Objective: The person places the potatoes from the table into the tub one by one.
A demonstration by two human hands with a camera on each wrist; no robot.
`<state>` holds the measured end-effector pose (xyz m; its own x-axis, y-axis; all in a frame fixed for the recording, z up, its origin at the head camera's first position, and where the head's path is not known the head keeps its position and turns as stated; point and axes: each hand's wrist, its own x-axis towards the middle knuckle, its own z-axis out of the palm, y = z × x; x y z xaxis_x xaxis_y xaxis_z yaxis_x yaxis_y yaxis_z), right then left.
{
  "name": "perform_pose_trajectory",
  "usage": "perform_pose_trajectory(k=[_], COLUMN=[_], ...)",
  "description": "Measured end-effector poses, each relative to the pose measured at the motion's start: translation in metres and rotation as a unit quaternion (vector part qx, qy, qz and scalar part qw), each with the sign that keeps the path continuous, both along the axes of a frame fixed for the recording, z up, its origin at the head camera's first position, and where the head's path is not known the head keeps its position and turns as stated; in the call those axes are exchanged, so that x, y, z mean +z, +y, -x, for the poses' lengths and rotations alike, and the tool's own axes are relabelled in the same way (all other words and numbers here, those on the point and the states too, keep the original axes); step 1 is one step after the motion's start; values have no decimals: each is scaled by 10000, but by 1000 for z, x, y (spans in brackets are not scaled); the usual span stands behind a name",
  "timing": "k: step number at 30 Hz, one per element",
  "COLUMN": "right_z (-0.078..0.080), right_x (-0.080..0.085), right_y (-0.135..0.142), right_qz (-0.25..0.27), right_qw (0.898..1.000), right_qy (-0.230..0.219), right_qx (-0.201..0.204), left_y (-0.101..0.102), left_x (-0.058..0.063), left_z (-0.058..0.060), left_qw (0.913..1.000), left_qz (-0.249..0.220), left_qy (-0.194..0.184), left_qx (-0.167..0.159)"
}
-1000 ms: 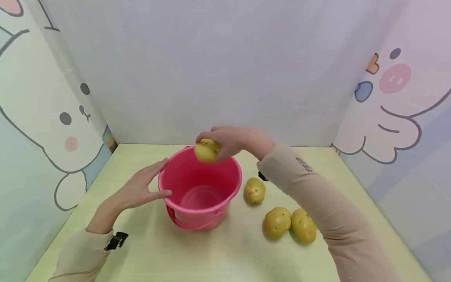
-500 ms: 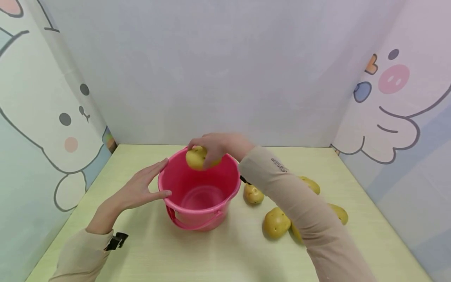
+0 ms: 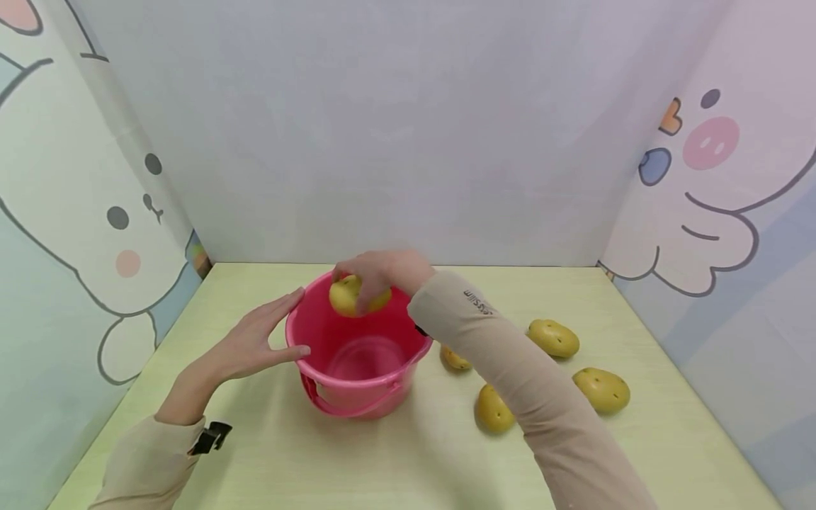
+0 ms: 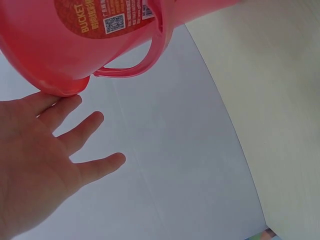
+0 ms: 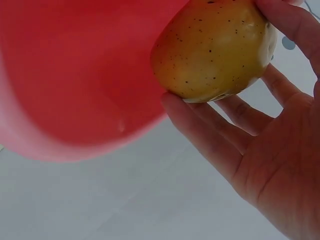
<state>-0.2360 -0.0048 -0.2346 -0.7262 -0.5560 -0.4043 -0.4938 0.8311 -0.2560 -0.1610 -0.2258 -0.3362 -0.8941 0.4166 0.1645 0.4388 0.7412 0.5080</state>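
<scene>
My right hand [image 3: 377,275] grips a yellow potato [image 3: 345,297] in the mouth of a pink plastic bucket [image 3: 357,384]. Close up in the right wrist view, the dark-specked potato [image 5: 212,52] is held between thumb and fingertips, overlapping the bucket's red-looking inside [image 5: 95,65]. The bucket stands upright with its handle hanging at the front, and the part of its floor that shows is bare. My left hand [image 3: 250,343] is spread at the bucket's left rim. In the left wrist view, fingertips of that hand [image 4: 45,155] touch the rim from outside, the others pointing straight past it.
Right of the bucket, several more potatoes lie on the pale table [image 3: 306,460]: one at the back [image 3: 553,338], one farthest right [image 3: 601,389], and two, one nearer [image 3: 493,412] and one by the bucket [image 3: 455,360], partly behind my right sleeve. Cartoon-printed walls [image 3: 408,142] enclose the table.
My right hand has moved left and down with the potato, from over the bucket's back rim into its mouth. Its sleeve uncovers two potatoes at right. My left hand stays put.
</scene>
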Motion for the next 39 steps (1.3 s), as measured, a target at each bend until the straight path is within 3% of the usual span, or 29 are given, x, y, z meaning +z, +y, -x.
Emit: perform_pose_trajectory(k=[8, 12, 21, 27, 33, 39], right_z=[-2, -1, 6, 10, 11, 12], right_x=[-7, -9, -9, -10, -9, -13], right_y=[-2, 1, 15, 34, 59, 86], right_qz=[-45, -82, 348, 793, 1183, 1397], right_qw=[9992, 9998, 9973, 9875, 9711, 9560], right_qy=[-46, 133, 475, 899, 1425, 2023], right_qx=[-385, -87, 437, 1026, 1508, 1603], left_y=[0, 0, -1, -1, -1, 0], left_x=[0, 0, 0, -1, -1, -1], left_z=[-1, 0, 1, 1, 0, 1], left_qw=[10000, 9999, 9999, 10000, 10000, 9999], left_qz=[12, 28, 21, -7, -11, -35], left_qy=[48, 82, 96, 45, 66, 95], left_qx=[-40, -54, -70, -36, -21, -43])
